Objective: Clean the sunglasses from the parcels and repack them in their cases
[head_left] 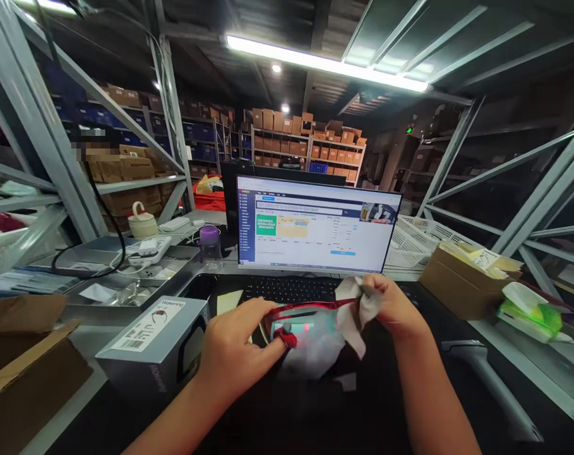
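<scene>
My left hand (242, 344) grips a pair of red-framed sports glasses (310, 316) by one side, thumb and fingers closed round the frame. Greenish and pinkish reflections show around the wide lens. At the other end, my right hand (393, 306) pinches a crumpled piece of pale grey tissue paper (357, 309), which hangs down against the glasses. Whether the right fingers also touch the frame is hidden. A grey box (173, 335) with a white label picturing glasses stands left of my left hand. Below the glasses a small pale scrap (347, 382) lies on the black mat.
Behind my hands are a black keyboard (287, 289) and a lit monitor (315, 234). A handheld scanner (495, 379) lies at right, near a cardboard box (461, 284) and a green tissue pack (528, 313). An open carton (31, 360) stands at left, below a cluttered metal tray (120, 309).
</scene>
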A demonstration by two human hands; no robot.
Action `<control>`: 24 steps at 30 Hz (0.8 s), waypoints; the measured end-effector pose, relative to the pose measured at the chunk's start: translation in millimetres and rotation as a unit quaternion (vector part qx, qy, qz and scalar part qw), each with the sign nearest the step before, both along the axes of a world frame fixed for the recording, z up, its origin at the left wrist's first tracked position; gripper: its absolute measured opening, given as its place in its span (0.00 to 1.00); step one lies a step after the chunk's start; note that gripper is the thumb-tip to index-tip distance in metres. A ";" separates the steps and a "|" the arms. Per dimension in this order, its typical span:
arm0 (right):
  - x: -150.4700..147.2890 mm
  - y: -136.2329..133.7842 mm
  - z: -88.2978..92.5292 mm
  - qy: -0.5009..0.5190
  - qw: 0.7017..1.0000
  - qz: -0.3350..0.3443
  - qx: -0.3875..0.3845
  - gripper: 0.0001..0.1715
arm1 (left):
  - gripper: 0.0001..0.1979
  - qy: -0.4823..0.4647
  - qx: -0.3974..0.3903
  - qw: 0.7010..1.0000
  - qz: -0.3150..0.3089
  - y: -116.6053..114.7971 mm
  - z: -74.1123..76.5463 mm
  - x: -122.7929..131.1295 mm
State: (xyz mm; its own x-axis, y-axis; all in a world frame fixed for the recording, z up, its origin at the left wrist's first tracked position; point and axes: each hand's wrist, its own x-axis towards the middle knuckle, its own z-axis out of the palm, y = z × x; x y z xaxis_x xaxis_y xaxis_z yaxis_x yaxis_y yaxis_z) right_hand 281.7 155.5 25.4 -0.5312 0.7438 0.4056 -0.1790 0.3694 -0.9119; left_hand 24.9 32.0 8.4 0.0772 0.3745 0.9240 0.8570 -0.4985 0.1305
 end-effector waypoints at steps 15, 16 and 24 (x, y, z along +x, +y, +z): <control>-114.9 -61.4 -44.1 0.156 0.987 -0.025 -0.008 0.28 | 0.17 0.000 0.050 0.971 0.236 13.4 -23.9 6.4; -118.2 -64.4 -47.7 0.139 0.989 -0.036 0.033 0.29 | 0.16 0.002 0.057 0.971 0.233 13.4 -24.9 7.5; -95.5 -76.4 -39.7 0.086 0.960 -0.092 0.250 0.21 | 0.13 -0.032 0.049 0.983 0.171 10.7 -22.8 11.4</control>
